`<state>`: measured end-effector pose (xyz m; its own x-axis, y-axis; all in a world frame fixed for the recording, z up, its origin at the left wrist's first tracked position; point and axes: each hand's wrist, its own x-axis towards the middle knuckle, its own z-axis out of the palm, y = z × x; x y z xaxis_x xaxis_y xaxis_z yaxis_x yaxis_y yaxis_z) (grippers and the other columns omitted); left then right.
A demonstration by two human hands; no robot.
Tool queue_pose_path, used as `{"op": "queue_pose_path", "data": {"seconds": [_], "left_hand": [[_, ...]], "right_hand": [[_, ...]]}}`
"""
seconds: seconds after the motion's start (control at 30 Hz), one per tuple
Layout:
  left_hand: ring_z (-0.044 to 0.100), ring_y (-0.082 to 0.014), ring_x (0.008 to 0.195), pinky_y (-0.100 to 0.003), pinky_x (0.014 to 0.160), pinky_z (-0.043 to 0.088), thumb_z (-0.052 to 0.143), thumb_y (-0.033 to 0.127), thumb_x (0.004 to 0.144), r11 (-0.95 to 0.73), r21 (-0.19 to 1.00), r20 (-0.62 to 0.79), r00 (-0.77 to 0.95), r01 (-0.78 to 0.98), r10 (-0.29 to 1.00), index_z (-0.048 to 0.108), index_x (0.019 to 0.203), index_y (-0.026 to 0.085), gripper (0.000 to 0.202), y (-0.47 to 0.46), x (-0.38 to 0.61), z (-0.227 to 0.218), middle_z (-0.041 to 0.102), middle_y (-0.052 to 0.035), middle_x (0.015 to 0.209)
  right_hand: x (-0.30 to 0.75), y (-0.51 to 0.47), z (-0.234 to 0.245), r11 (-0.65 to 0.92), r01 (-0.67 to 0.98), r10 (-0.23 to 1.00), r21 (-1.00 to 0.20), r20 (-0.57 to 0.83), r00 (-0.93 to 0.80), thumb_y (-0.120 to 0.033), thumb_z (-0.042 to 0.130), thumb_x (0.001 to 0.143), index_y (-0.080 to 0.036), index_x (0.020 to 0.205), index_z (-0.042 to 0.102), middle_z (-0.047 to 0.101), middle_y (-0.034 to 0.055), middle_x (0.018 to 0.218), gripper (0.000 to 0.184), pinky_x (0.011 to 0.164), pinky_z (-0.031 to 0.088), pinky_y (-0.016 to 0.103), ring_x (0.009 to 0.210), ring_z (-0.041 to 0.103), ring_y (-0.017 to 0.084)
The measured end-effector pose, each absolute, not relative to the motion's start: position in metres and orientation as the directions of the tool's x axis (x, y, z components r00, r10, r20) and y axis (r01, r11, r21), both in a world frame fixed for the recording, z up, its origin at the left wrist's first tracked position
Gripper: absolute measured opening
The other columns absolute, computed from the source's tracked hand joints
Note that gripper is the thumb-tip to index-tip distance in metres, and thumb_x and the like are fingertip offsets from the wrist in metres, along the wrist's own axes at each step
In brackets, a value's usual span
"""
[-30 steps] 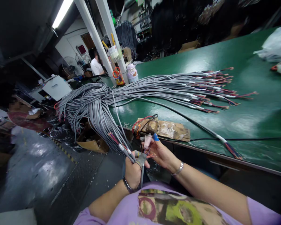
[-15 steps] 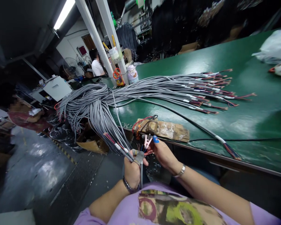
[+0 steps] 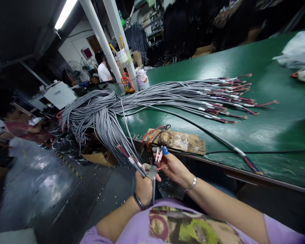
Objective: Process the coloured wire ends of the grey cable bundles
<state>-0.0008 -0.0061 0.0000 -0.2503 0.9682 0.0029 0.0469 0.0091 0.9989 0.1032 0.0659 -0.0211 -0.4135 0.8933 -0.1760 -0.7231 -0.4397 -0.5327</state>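
Glossy green table point(image 3: 274, 132), grey cables point(image 3: 165, 94) spread lengthwise, worn wooden board point(image 3: 190, 142) near its edge, plastic bag point(image 3: 300, 47)

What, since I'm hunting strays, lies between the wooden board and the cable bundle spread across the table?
In the head view, one grey cable crosses the green tabletop between them.

left hand point(image 3: 143, 184) in a fist, right hand point(image 3: 175, 168) near it in a pinch

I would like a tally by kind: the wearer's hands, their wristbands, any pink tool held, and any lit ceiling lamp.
Hands: 2 (left hand, right hand)
Wristbands: 2 (dark band, silver band)
Pink tool: 1
Lit ceiling lamp: 1
Total: 6
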Motion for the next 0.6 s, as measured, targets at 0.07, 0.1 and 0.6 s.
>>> {"op": "queue_pose_path", "data": {"seconds": [0.07, 0.1, 0.6], "left_hand": [[0.055, -0.0136, 0.054, -0.025, 0.061, 0.039, 0.059, 0.033, 0.08, 0.014, 0.999, -0.003, -0.249, 0.042, 0.969, 0.058, 0.057, 0.017, 0.028, -0.007, -0.001, 0.001, 0.061, -0.0009, 0.05], [0.055, -0.0134, 0.054, -0.025, 0.06, 0.039, 0.059, 0.032, 0.08, 0.015, 0.999, -0.005, -0.246, 0.036, 0.969, 0.058, 0.057, 0.017, 0.028, -0.007, -0.001, 0.001, 0.062, -0.0008, 0.05], [0.055, -0.0131, 0.05, -0.024, 0.058, 0.042, 0.064, 0.042, 0.076, -0.017, 0.999, 0.004, -0.285, -0.041, 0.958, 0.057, 0.064, 0.017, 0.029, -0.018, -0.009, -0.004, 0.06, -0.0002, 0.05]], "right_hand": [[0.103, 0.065, -0.02, -0.44, -0.727, 0.894, -0.527, -0.185, -0.407, -0.048, 0.073, 0.068, -0.017, 0.08, 0.069, 0.066, 0.0009, 0.069, 0.033, 0.054, 0.039, 0.025, 0.055, 0.052, 0.011], [0.103, 0.064, -0.02, -0.445, -0.728, 0.892, -0.522, -0.19, -0.41, -0.049, 0.073, 0.069, -0.017, 0.08, 0.069, 0.065, 0.0009, 0.069, 0.034, 0.054, 0.04, 0.025, 0.056, 0.052, 0.011], [0.118, 0.06, -0.017, -0.517, -0.652, 0.832, -0.555, -0.147, -0.535, -0.05, 0.067, 0.075, -0.017, 0.082, 0.068, 0.064, 0.0031, 0.074, 0.033, 0.058, 0.045, 0.025, 0.061, 0.052, 0.012]]}}
